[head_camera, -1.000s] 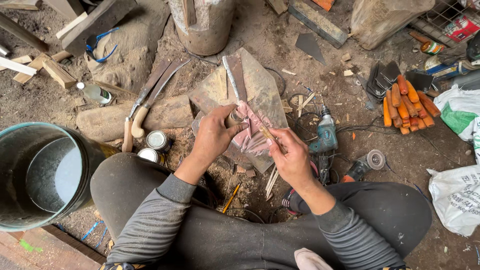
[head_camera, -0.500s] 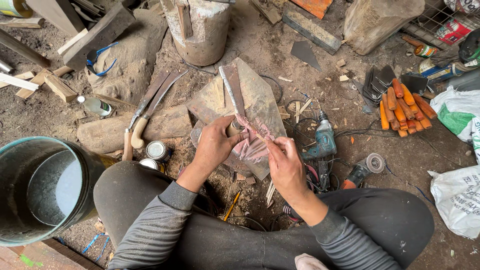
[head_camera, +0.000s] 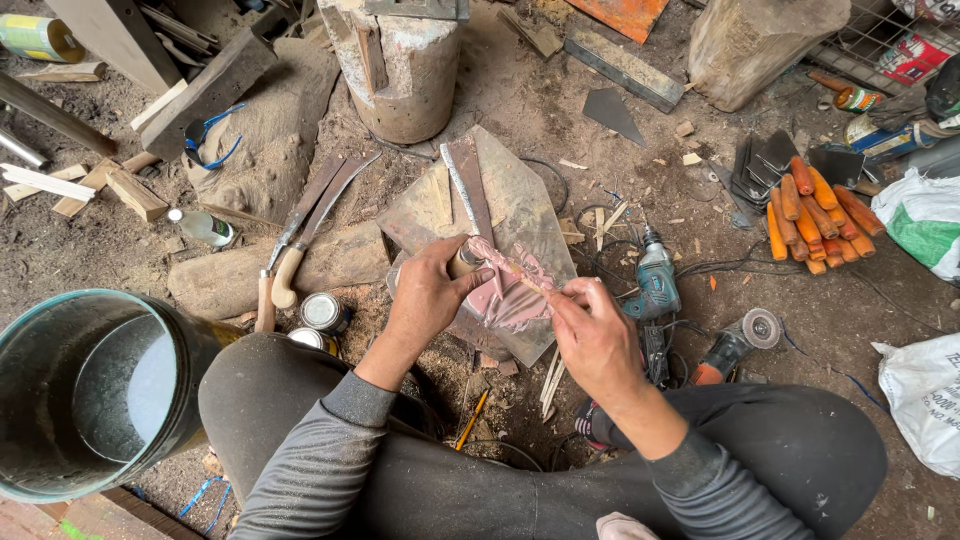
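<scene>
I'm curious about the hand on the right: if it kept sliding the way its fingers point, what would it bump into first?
Probably the pink paste on the flat metal plate, then the left hand; the right hand points up-left, though depth is unclear.

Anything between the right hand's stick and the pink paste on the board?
Nothing visible. The right hand holds a thin stick whose tip lies on the pink paste spread on the flat board. The left hand grips a handle beside the paste, clear of the stick.
</scene>
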